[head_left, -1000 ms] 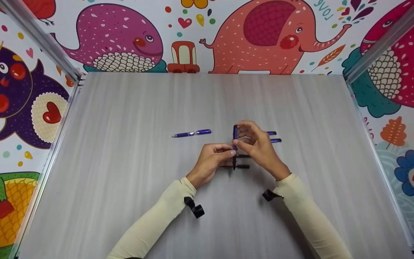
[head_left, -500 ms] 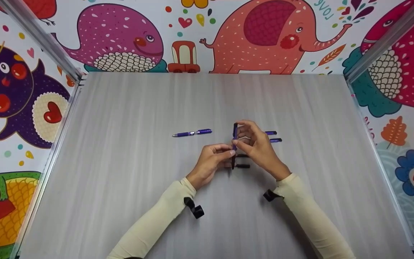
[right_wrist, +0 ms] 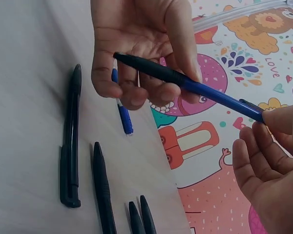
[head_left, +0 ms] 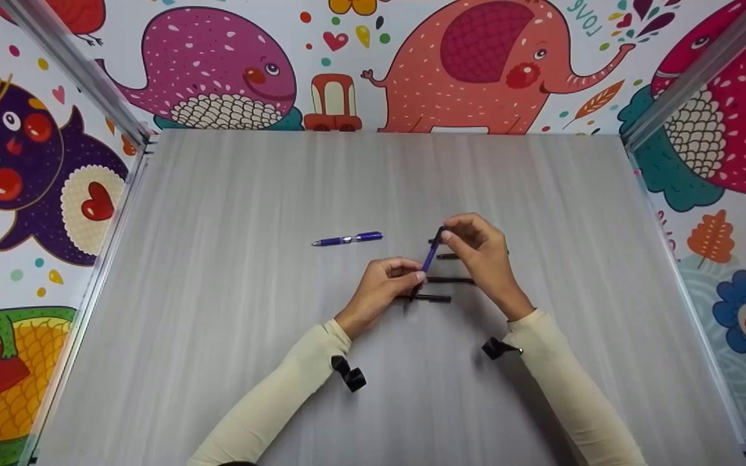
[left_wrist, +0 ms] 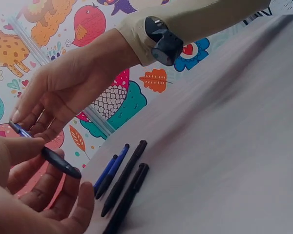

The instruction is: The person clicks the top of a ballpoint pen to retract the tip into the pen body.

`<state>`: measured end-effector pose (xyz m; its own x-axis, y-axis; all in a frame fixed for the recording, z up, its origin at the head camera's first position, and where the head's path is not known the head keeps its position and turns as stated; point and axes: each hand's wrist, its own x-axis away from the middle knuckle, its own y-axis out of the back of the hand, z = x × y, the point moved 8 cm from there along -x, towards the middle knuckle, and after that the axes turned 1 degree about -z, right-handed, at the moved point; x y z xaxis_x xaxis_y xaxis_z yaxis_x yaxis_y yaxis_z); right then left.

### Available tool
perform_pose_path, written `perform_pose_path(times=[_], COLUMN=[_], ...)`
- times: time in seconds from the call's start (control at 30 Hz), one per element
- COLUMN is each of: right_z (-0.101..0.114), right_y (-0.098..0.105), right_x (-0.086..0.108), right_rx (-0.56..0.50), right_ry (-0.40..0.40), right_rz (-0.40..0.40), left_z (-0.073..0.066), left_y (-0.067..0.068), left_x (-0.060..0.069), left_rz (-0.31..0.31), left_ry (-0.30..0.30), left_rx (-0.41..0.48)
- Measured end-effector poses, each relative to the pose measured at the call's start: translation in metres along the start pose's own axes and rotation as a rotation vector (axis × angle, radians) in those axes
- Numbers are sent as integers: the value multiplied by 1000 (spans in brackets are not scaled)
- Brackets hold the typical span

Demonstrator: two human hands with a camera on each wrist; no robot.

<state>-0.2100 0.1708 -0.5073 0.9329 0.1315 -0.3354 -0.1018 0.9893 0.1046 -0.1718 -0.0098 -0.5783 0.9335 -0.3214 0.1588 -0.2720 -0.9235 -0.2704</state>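
In the head view, my left hand (head_left: 379,288) pinches a blue pen (head_left: 430,255) between thumb and fingers near its dark grip. My right hand (head_left: 486,259) pinches the clip end of this same pen, which slants above the table. The right wrist view shows the pen's black tip pointing away from my right hand, across the left palm. Beneath and beside the hands lie two black pens (right_wrist: 72,141) and two blue pens with dark grips (left_wrist: 118,168). In the head view my right hand partly covers the blue pair.
Another blue pen (head_left: 347,239) lies left of the hands on the grey table (head_left: 230,259). Walls printed with cartoon animals and metal frame posts (head_left: 690,77) border the table at the back and sides.
My right hand has shifted right, and the upper end of the held pen has tilted right with it. The left hand stays nearly in place.
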Motion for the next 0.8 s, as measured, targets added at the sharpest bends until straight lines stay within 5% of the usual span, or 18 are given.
perform_pose_path(times=[0.5, 0.8], right_z=[-8, -16], right_y=[20, 31], right_x=[3, 7], right_rx=[5, 44], right_ry=[-6, -15], right_rz=[-26, -34], left_z=[-17, -28], left_y=[17, 23], left_x=[3, -4], left_rz=[-84, -127], left_ry=[-89, -193], left_rx=[-434, -550])
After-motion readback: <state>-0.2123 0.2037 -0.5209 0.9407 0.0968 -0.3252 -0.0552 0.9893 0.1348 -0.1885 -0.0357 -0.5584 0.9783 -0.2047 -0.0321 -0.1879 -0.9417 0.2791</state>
